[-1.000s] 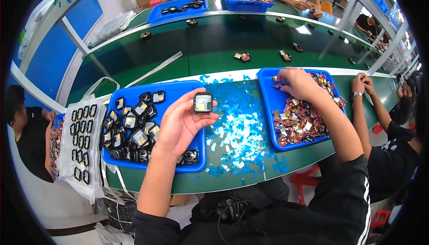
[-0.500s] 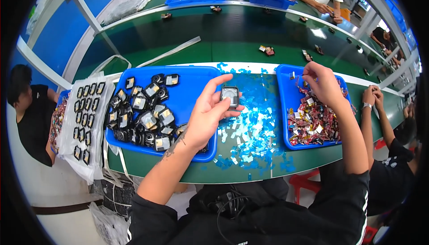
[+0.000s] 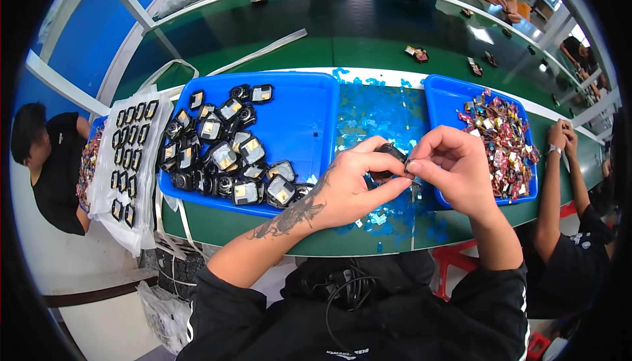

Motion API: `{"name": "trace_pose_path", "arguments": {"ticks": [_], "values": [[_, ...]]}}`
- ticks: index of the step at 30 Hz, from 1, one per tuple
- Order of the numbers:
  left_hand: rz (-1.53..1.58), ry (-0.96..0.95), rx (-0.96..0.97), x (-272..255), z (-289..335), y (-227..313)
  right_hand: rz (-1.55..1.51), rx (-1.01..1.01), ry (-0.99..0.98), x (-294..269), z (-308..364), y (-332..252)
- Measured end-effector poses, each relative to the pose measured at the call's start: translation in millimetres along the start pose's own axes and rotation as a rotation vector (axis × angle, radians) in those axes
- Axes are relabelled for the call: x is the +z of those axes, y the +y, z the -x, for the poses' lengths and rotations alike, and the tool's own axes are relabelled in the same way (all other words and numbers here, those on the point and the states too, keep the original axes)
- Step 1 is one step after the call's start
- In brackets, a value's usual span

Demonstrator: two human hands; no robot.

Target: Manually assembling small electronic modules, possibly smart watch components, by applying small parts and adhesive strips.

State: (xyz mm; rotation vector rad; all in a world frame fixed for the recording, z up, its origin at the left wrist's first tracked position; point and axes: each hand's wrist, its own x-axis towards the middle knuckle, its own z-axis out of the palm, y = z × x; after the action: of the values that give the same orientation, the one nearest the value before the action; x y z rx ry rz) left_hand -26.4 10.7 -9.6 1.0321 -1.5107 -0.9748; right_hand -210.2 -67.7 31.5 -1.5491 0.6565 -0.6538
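Note:
My left hand (image 3: 352,186) grips a dark watch case (image 3: 394,151), now turned edge-on and partly covered by the fingers. Against its right end my right hand (image 3: 454,167) has thumb and forefinger pinched together; what is between them is too small to make out. Both hands are above the strip of table between two blue trays. The left blue tray (image 3: 296,114) carries a heap of black watch cases (image 3: 224,154) with pale grey and yellowish faces. In the right blue tray (image 3: 441,86) lies a pile of small red circuit boards and parts (image 3: 500,144).
Blue film scraps (image 3: 368,114) litter the table between the trays. Left of them, rows of watch frames (image 3: 135,134) lie on white plastic sheeting (image 3: 105,190). Beyond the white ledge, a green conveyor belt (image 3: 316,38) carries scattered small assemblies. Co-workers sit left, right and opposite.
My right hand has come from the right tray to meet the left hand at the watch case. My left hand has moved right and turned the case edge-on. The view has shifted slightly.

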Motion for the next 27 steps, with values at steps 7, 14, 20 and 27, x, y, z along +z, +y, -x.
{"name": "trace_pose_path", "arguments": {"ticks": [7,14,20,27], "values": [[-0.033,0.043,-0.064,0,3,2,0.268,-0.108,0.030,6,0,3],[0.017,0.119,-0.225,-3,0,1,0.789,-0.380,0.080,15,11,3],[0.137,0.073,-0.239,-7,0,-2,0.592,-0.151,0.057,9,7,1],[0.433,-0.166,-0.336,-6,-1,-1,-0.008,-0.220,-0.028,2,9,24]]}}
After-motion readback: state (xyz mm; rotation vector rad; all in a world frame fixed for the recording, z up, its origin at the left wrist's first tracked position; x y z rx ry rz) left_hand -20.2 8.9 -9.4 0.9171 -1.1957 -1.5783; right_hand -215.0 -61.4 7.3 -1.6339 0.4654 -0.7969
